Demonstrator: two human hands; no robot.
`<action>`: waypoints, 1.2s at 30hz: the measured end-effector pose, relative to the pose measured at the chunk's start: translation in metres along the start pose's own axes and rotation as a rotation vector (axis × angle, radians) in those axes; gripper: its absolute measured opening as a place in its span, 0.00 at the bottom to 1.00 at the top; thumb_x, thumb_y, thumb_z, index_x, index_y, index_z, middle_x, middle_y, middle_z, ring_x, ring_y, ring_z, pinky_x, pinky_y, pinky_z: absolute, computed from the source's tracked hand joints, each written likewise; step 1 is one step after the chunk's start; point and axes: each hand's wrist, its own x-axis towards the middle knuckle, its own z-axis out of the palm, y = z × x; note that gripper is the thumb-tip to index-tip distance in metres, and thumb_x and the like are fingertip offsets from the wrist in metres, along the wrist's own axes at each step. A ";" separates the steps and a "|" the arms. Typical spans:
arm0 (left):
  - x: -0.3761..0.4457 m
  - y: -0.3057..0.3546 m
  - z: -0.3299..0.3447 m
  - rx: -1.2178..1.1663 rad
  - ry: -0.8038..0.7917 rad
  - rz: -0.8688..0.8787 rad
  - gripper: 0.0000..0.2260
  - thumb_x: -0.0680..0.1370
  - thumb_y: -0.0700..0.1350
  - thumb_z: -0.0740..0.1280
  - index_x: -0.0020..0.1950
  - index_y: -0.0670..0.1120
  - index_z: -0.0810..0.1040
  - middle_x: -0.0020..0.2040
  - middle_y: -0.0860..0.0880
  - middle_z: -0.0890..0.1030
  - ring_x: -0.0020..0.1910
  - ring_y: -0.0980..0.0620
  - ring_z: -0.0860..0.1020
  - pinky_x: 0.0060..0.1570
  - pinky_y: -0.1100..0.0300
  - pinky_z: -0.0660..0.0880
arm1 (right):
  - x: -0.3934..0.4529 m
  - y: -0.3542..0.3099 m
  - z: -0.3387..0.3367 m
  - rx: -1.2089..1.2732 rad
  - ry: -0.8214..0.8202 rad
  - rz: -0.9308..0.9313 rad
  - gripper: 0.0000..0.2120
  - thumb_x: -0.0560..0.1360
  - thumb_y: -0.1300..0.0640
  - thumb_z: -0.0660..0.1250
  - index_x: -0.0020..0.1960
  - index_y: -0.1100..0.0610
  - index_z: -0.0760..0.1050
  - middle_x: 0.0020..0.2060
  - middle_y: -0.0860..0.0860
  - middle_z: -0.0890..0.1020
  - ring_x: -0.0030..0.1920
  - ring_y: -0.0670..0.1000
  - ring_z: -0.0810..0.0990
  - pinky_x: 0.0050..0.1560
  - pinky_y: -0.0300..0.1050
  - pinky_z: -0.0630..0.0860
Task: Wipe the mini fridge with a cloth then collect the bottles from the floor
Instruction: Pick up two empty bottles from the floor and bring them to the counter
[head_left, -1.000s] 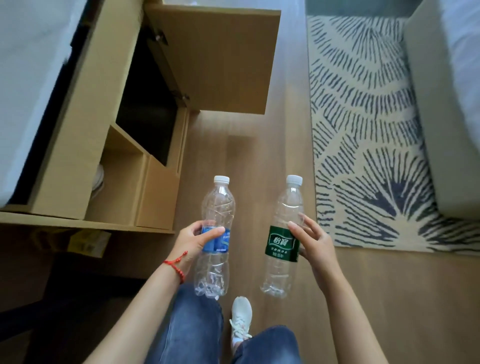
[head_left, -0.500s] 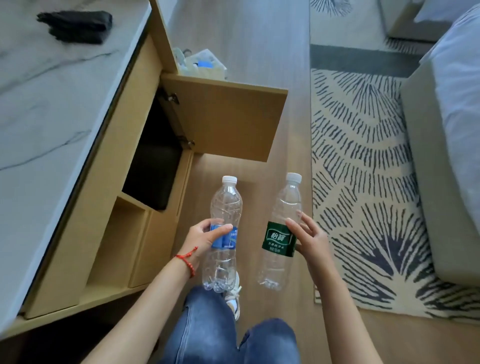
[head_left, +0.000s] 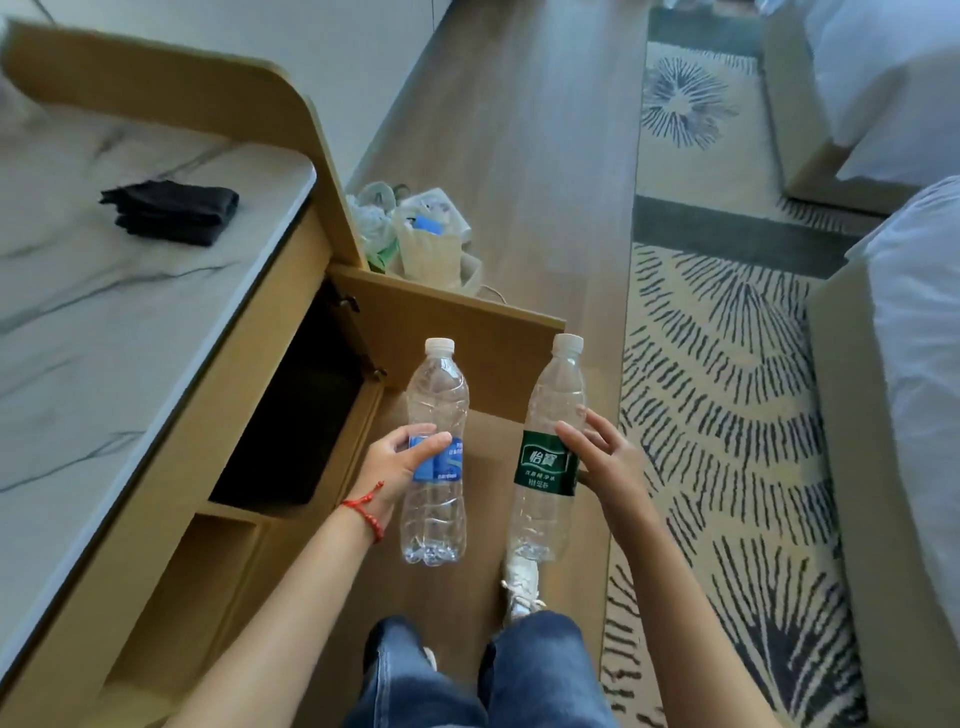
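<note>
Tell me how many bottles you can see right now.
2. The blue-label bottle is in the left hand; the green-label bottle is in the right hand. The bag behind the cabinet door may hide more.

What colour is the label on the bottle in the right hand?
Dark green with white lettering, on the bottle in the right hand; head view.

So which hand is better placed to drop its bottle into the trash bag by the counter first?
Probably left. The left hand, holding the blue-label bottle, is on the trash bag's side; the right hand is farther across.
</note>
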 end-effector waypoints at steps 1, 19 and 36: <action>0.006 0.009 0.005 -0.018 0.026 0.017 0.20 0.61 0.56 0.73 0.50 0.50 0.76 0.48 0.46 0.81 0.44 0.51 0.82 0.34 0.63 0.77 | 0.012 -0.012 -0.002 -0.024 -0.027 -0.017 0.29 0.70 0.53 0.71 0.68 0.55 0.66 0.45 0.45 0.83 0.46 0.44 0.83 0.40 0.37 0.79; 0.080 0.157 -0.018 -0.308 0.332 0.256 0.14 0.70 0.42 0.71 0.54 0.44 0.75 0.46 0.46 0.81 0.37 0.57 0.82 0.32 0.67 0.77 | 0.176 -0.166 0.075 -0.165 -0.413 -0.216 0.27 0.70 0.56 0.70 0.67 0.57 0.68 0.46 0.49 0.83 0.45 0.43 0.83 0.41 0.34 0.79; 0.141 0.261 -0.141 -0.424 0.592 0.510 0.09 0.70 0.36 0.71 0.47 0.46 0.78 0.38 0.51 0.84 0.36 0.58 0.82 0.33 0.67 0.76 | 0.251 -0.267 0.265 -0.183 -0.638 -0.423 0.32 0.63 0.45 0.71 0.65 0.51 0.70 0.54 0.52 0.81 0.54 0.49 0.80 0.51 0.44 0.79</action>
